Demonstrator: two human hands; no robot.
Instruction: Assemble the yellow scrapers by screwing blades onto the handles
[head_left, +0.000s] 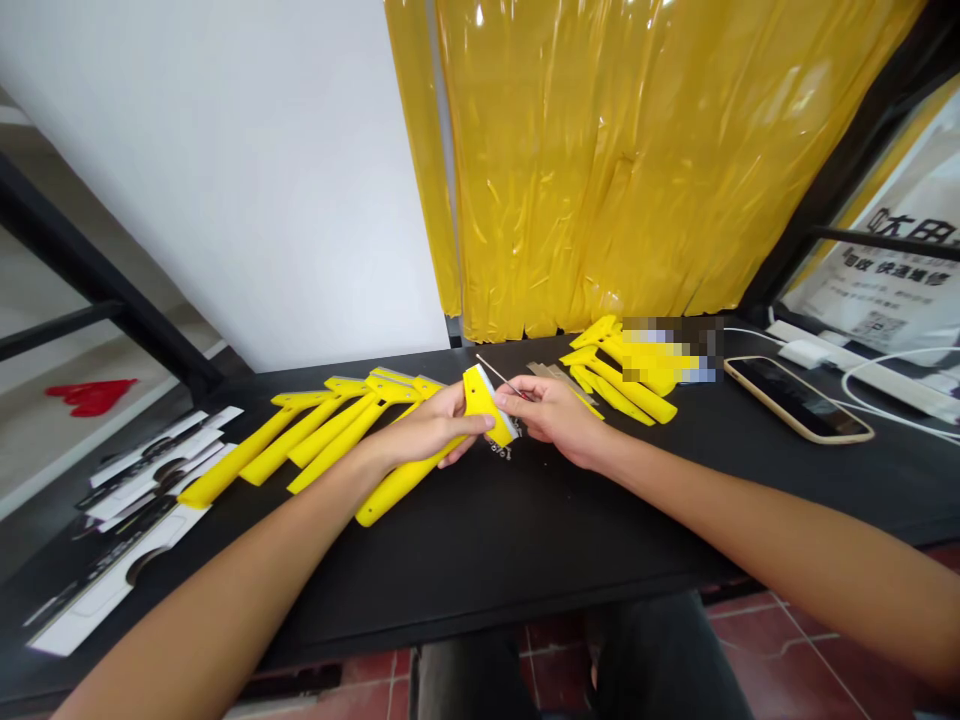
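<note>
My left hand is wrapped round a yellow scraper, its handle angled down toward me. A pale strip runs along the far edge of the scraper's head, facing my right hand. My right hand is closed on a thin screwdriver, its metal shaft pointing up and left past the head. Its fingertips are beside the pale strip; whether they also pinch it I cannot tell. Small metal pieces, probably screws, lie on the table just under the head.
Several yellow scrapers lie in a row at left, near white-and-black card sleeves. More yellow scraper parts are piled at right, close to a phone and white cables. Yellow plastic sheeting hangs behind the black table.
</note>
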